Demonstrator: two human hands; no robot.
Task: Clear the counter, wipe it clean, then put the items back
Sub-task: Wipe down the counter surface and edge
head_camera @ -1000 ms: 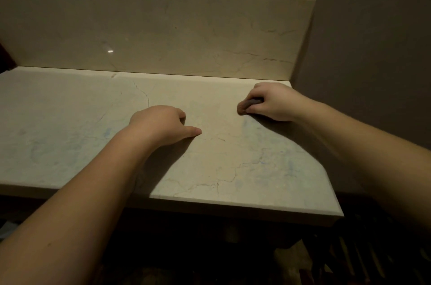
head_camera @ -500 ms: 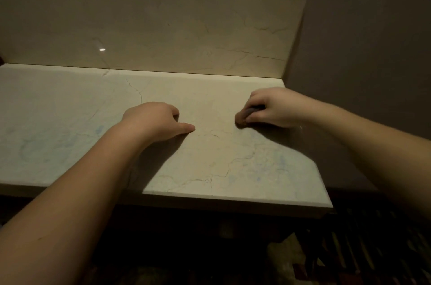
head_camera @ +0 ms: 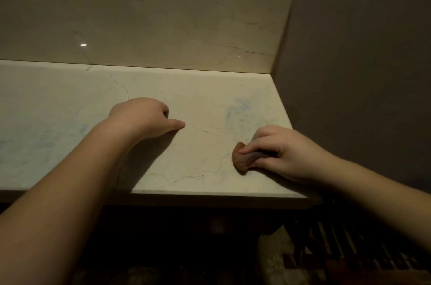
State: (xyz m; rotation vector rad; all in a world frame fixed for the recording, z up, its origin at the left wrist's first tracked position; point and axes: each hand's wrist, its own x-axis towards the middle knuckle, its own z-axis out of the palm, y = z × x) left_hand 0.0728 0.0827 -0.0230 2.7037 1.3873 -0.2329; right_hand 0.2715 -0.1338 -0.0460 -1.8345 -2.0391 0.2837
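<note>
**Wiping the counter's right end, cloth in the right hand**

Nearest the camera, two bare forearms reach in from 7 and 4 o'clock over the front lip of the pale marble counter.

The right hand sits at about 4 o'clock in the view, close to the counter's front right corner. Its fingers are curled over a small brownish wad, seemingly a cloth, with the thumb under it, so the wad is pinched and pressed against the stone. Only the wad's left end pokes out past the fingertips; the rest is hidden in the grip. Its long axis runs roughly 9 to 3 o'clock, along the counter's length.

The left hand lies farther in, near the middle of the view, resting knuckles-down on the stone. Its fingers are curled under and hold nothing that can be seen; the thumb sticks out toward 3 o'clock, pointing at the right hand but well apart from it.

Beyond the right hand, toward 12 o'clock from it, a faint bluish smear marks the stone, and similar faint streaks show at the far left. That smear lies straight ahead of the cloth, and the right hand is the nearer one to it, so the likely next stroke is a push away from the body.

Farthest off, the marble backsplash rises behind, meeting a dark wall at 2 o'clock. No items stand on the visible counter, so clearing looks done and putting back has not begun.
</note>
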